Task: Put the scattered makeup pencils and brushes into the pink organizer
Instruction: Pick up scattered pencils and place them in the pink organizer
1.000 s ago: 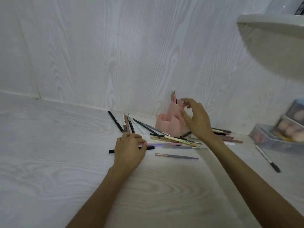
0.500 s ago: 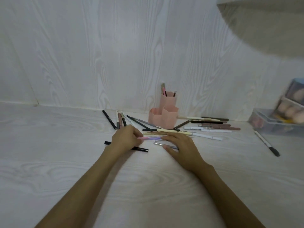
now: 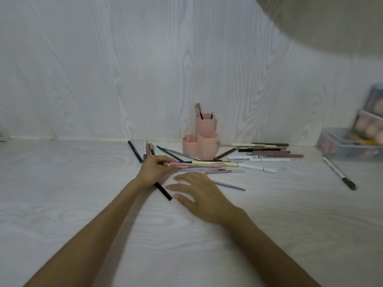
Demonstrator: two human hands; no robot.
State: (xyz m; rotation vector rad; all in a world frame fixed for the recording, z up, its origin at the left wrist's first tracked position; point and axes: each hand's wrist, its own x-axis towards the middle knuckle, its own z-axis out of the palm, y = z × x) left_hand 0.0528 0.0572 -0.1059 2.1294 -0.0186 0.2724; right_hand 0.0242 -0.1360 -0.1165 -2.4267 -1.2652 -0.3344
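Left hand [image 3: 154,169] pinches a pink pencil [image 3: 194,164] at its near end, amid the pencil pile. Right hand [image 3: 204,198] hovers flat, fingers spread, holding nothing; black pencil [image 3: 163,190] lies between both. Pink organizer [image 3: 202,142] stands beyond, three pencils in its tall cup.

The pink organizer [image 3: 200,146] stands upright near the wall, three hexagonal cups joined together, the tall back cup holding a few pencils [image 3: 199,111]. Loose pencils lie flat around it: a fan on its left [image 3: 149,150], a row of brown, black and white ones on its right [image 3: 267,154], a pile in front [image 3: 213,167]. A black pencil [image 3: 163,191] and a grey one [image 3: 229,185] lie nearer me.
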